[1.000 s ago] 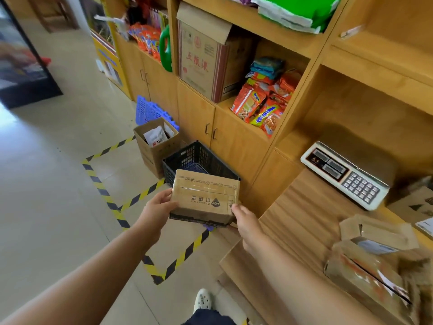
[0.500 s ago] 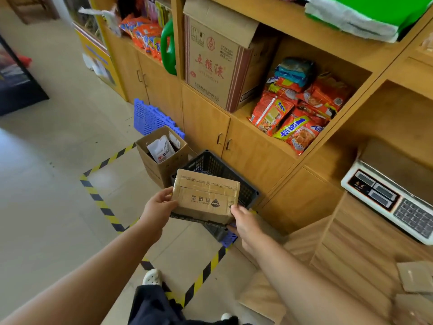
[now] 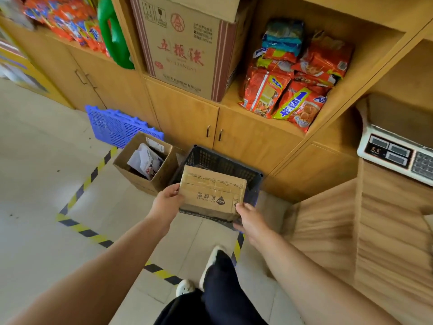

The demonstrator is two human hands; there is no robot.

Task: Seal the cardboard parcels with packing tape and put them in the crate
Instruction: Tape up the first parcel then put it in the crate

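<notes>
A taped brown cardboard parcel (image 3: 212,192) with a printed logo hangs over the near rim of the black plastic crate (image 3: 225,164), which stands on the floor against the wooden cabinets. My left hand (image 3: 166,201) grips the parcel's left end. My right hand (image 3: 249,218) holds its near right corner from below. The parcel hides most of the crate's inside.
An open cardboard box (image 3: 146,161) with papers stands left of the crate, with a blue plastic pallet (image 3: 117,126) behind it. Yellow-black tape (image 3: 80,191) marks the floor. A wooden counter (image 3: 386,231) with a scale (image 3: 396,153) is at the right. My shoes (image 3: 209,268) are below.
I have stepped closer to the crate, carrying the parcel forward and lower over its near rim. The counter has slid out to the right of view.
</notes>
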